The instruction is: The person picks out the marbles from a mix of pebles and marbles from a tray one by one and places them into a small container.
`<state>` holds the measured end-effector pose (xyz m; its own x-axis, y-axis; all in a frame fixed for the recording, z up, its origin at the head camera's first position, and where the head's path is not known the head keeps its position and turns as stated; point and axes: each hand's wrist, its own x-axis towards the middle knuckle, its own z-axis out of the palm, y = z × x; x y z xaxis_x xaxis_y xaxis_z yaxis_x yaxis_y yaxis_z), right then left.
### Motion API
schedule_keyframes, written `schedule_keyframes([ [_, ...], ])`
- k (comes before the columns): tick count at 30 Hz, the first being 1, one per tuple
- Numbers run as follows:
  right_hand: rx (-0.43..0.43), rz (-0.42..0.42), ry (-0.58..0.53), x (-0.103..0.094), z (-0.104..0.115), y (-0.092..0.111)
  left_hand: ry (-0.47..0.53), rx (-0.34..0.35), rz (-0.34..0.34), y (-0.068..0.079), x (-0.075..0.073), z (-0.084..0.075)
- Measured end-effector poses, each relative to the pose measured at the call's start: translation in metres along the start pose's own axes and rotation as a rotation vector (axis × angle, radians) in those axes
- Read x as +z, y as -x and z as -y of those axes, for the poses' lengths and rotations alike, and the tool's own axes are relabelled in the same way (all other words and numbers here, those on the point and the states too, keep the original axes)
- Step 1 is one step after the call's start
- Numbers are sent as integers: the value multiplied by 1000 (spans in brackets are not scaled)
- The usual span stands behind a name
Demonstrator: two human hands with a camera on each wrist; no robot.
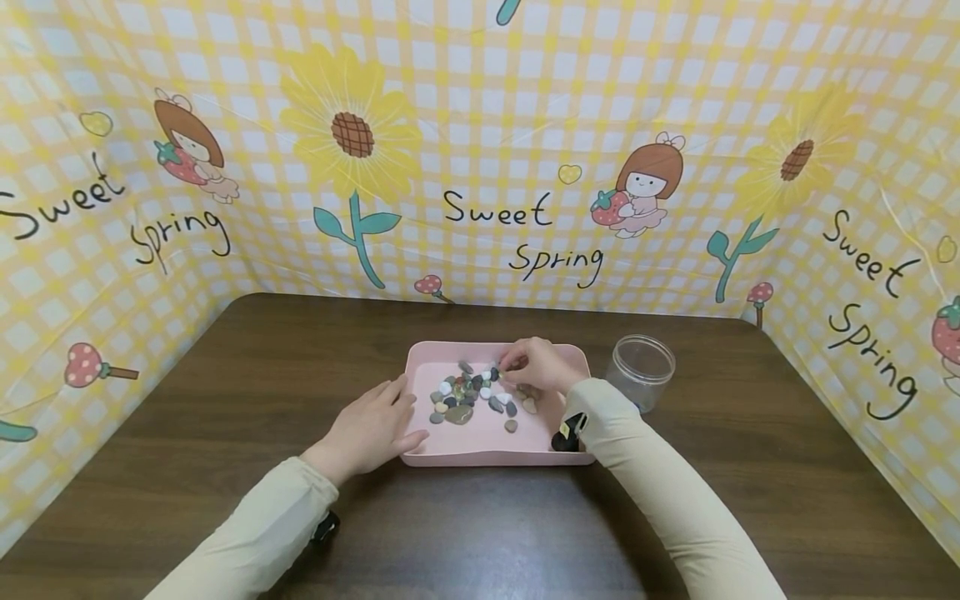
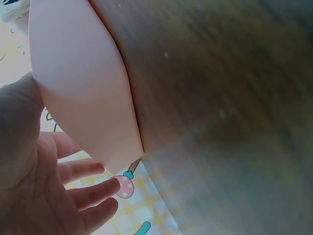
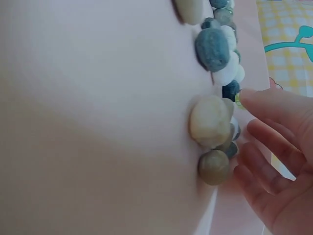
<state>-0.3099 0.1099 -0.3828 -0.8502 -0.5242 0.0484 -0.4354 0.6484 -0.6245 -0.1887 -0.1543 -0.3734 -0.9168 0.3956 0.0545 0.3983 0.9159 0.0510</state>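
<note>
A pink tray holds a scattered group of pebbles in white, grey, dark and tan. The left hand rests at the tray's left end, fingers along the outside and thumb over the near corner; in the left wrist view its fingers are spread beside the pink wall. The right hand reaches over the far side of the pebbles, thumb and finger pinching at a small yellow-green stone, mostly hidden by the fingertips. Close below that hand lie tan pebbles.
A clear jar without a lid stands right of the tray, beside the right forearm. Under everything is a dark wooden table. Yellow checked cloth with flowers and lettering hangs behind it and at both sides.
</note>
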Motion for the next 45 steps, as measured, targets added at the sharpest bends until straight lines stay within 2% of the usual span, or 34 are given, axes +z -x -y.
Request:
schedule_keyframes([
  [15, 15, -36, -44, -15, 8, 4, 13, -6, 14, -1, -2, -1],
  [22, -15, -54, -106, -25, 9, 8, 20, -17, 29, -1, -2, 0],
  [35, -77, -103, -116, -35, 6, 11, 17, -11, 12, -2, 1, 0],
  [45, -52, -101, -153, -40, 7, 19, 21, -5, -2, -1, 0, 0],
])
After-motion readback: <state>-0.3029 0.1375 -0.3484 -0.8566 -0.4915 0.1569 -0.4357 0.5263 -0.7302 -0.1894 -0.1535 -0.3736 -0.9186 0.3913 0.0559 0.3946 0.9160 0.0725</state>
